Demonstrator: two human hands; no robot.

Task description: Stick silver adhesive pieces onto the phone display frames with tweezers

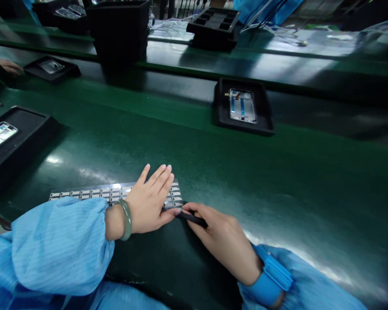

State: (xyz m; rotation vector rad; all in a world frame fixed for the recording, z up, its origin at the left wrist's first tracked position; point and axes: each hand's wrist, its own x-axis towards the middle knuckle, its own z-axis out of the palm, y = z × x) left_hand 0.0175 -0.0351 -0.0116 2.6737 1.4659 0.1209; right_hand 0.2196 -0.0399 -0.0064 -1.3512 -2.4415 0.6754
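My left hand (150,200) lies flat with fingers stretched over a clear sheet of small white-and-black stickers (97,192), covering much of its right part. A green bangle (126,219) rings that wrist. In my right hand (221,232), thumb and fingers close around slim black tweezers (194,218). Their tip is at the sheet's lower right corner, close to my left thumb; whether it grips a sticker is too small to tell. A blue wrist strap (271,275) circles my right wrist.
Ahead on the green bench (310,185) sits a black tray (267,116) holding a phone frame (242,105). Another black tray (29,122) with a phone part stands at left. Farther back are a black bin stack (119,34) and another person's hand (9,66).
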